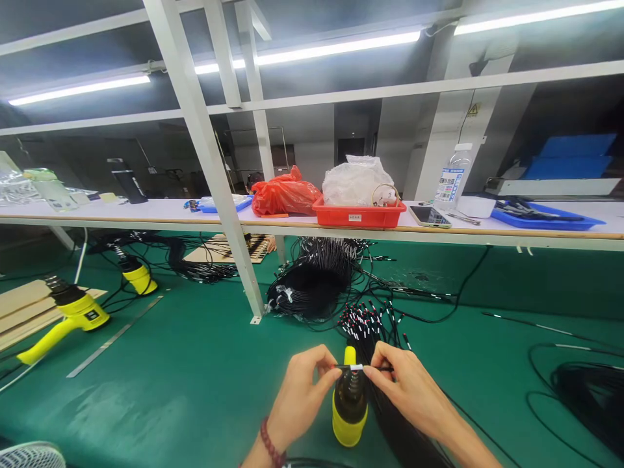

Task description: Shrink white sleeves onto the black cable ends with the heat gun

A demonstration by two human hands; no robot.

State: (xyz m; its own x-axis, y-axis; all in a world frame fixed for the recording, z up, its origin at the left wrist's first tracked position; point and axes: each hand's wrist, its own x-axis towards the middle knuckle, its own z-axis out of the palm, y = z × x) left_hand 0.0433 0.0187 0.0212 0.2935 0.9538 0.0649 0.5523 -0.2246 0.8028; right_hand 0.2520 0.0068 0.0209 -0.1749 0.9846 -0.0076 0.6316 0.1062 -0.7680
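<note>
My left hand (303, 398) and my right hand (407, 390) pinch a thin black wire (377, 368) from either side, with a short white sleeve (356, 368) on it between my fingertips. The sleeved part is held just above the nozzle of an upright yellow heat gun (350, 416), whose dark metal barrel points up between my hands. Behind it, a bundle of black wires (385, 406) runs across the green mat, and their white-sleeved, red-marked ends (365, 322) fan out beyond my hands.
Two more yellow heat guns (82, 313) lie at the left, near wooden boards. Large coils of black cable (312, 289) sit ahead and at the right. A white shelf (146, 211) above the green bench carries a red crate (358, 216), bags, a phone and a blue tray.
</note>
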